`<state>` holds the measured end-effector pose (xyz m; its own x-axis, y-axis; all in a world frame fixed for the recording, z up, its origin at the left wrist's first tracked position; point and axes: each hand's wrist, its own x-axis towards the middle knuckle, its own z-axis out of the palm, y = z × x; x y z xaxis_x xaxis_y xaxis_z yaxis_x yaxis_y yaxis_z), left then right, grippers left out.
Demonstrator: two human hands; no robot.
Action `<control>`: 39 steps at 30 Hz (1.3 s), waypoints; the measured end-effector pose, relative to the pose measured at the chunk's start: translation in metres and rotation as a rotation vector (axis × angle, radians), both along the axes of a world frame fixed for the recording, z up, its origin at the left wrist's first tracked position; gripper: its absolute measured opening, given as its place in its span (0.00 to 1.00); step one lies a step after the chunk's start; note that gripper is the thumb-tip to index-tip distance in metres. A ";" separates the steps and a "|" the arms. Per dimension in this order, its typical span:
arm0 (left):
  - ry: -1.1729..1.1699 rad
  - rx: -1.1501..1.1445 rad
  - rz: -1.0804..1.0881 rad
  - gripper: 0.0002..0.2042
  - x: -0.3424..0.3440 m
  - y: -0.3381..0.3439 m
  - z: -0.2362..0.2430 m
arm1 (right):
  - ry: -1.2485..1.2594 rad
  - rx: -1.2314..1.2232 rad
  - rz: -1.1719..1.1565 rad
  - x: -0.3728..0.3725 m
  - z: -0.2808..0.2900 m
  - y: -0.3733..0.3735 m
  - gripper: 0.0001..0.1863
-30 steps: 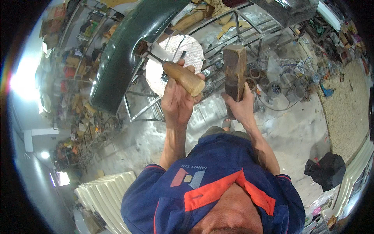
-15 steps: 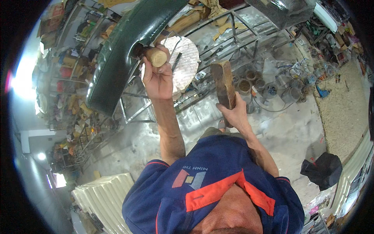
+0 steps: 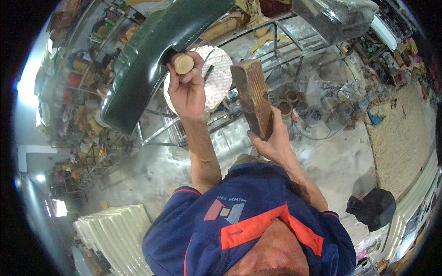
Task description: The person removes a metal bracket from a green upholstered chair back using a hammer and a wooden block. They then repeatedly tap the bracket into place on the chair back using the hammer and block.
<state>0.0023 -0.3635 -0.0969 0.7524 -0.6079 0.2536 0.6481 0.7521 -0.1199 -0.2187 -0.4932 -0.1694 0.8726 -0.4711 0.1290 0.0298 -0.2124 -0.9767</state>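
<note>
My left hand (image 3: 186,92) is closed round a wooden tool handle (image 3: 183,64), seen end-on at an opening in a dark green padded cushion piece (image 3: 129,89). The tool's far end is hidden by the handle. My right hand (image 3: 271,135) grips a long, worn wooden block (image 3: 249,94) held upright in the view, to the right of the handle and apart from it. A pale round disc (image 3: 216,83) lies behind my left hand.
A metal tube frame (image 3: 285,41) stretches behind the work, with a wrapped dark piece (image 3: 334,18) above. Buckets (image 3: 315,115) and cables cluster at right. Stacked cream pads (image 3: 113,230) lie lower left, a black cloth (image 3: 370,209) lower right, cluttered shelving (image 3: 83,115) at left.
My left hand has moved up and left with the tool to the green piece, turning the handle end-on. The wooden block in my right hand has moved left toward it.
</note>
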 end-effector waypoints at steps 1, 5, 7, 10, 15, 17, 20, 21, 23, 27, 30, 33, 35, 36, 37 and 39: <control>0.001 -0.018 -0.005 0.11 0.001 0.000 -0.001 | -0.048 -0.037 0.009 0.001 0.008 0.001 0.44; -0.078 0.104 0.166 0.11 0.002 0.002 -0.002 | -0.464 -0.193 0.006 0.021 0.037 0.002 0.47; -0.099 0.512 0.473 0.11 0.016 0.006 -0.025 | -0.538 -0.209 0.065 0.033 0.052 0.007 0.48; -0.064 0.484 0.416 0.12 0.016 -0.004 -0.026 | -0.625 -0.296 -0.077 0.058 0.046 0.016 0.44; -0.091 0.473 0.442 0.13 0.017 -0.006 -0.028 | -0.295 -0.227 0.090 0.080 0.046 0.012 0.41; -0.052 0.340 0.373 0.15 0.019 -0.004 -0.030 | -0.486 -0.265 -0.023 0.068 0.054 0.019 0.40; -0.143 0.273 0.435 0.17 0.013 -0.017 -0.026 | -0.668 -0.122 -0.116 0.065 0.042 0.030 0.35; -0.184 0.365 0.493 0.17 0.012 -0.016 -0.029 | -0.657 -0.132 -0.120 0.073 0.036 0.033 0.35; -0.137 0.409 0.500 0.16 0.022 -0.011 -0.033 | -0.103 -0.260 0.140 0.094 0.048 0.020 0.34; 0.034 0.153 0.340 0.15 0.029 -0.008 -0.042 | -0.593 -0.200 -0.042 0.058 0.067 0.032 0.32; -0.033 0.244 0.411 0.15 0.030 -0.016 -0.045 | -0.634 -0.186 -0.048 0.068 0.025 0.036 0.32; -0.085 0.531 0.500 0.13 0.016 -0.010 -0.027 | -0.220 -0.158 0.067 0.091 0.044 0.031 0.28; 0.027 0.218 0.406 0.14 0.033 -0.006 -0.036 | -0.279 -0.165 -0.013 0.089 0.027 0.028 0.34; 0.005 0.189 0.351 0.15 0.035 -0.004 -0.036 | -0.318 -0.148 -0.025 0.085 0.024 0.026 0.34; -0.016 0.160 0.296 0.15 0.035 -0.001 -0.036 | -0.358 -0.132 -0.037 0.079 0.022 0.023 0.34; -0.035 0.147 0.227 0.15 0.015 0.007 -0.029 | -0.369 -0.145 -0.051 0.052 0.011 0.021 0.35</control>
<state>0.0169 -0.3569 -0.1256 0.8661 -0.4567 0.2033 0.4624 0.8864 0.0210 -0.1671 -0.4718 -0.1580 0.7312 -0.4661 0.4982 0.3593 -0.3577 -0.8620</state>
